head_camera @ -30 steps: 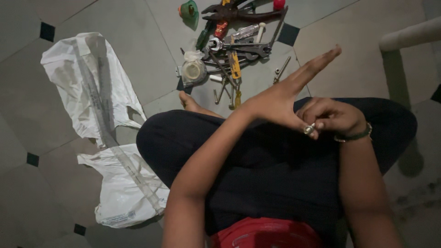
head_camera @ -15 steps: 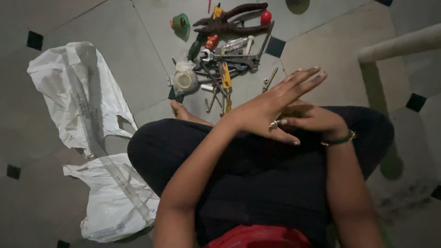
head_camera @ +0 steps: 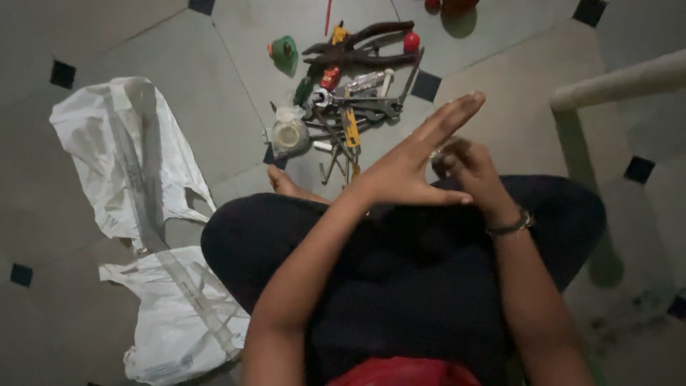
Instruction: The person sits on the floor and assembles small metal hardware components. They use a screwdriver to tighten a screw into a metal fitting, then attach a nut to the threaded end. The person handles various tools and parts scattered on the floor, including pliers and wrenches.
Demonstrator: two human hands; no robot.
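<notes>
Seated person viewed from above, legs crossed on a tiled floor point(head_camera: 500, 93). The left hand point(head_camera: 407, 168) is held flat with fingers extended and together, crossing in front of the right hand point(head_camera: 464, 168). The right hand's fingers are curled around a small shiny object point(head_camera: 436, 154) at the left palm; its kind cannot be told. A pile of tools point(head_camera: 350, 107) lies just beyond the knees. Two white plastic bags point(head_camera: 136, 171) lie to the left.

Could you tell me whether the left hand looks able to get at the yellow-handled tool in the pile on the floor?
Probably yes: the left hand hovers open above the lap, and the yellow-handled tool lies just ahead with bare floor between.
</notes>
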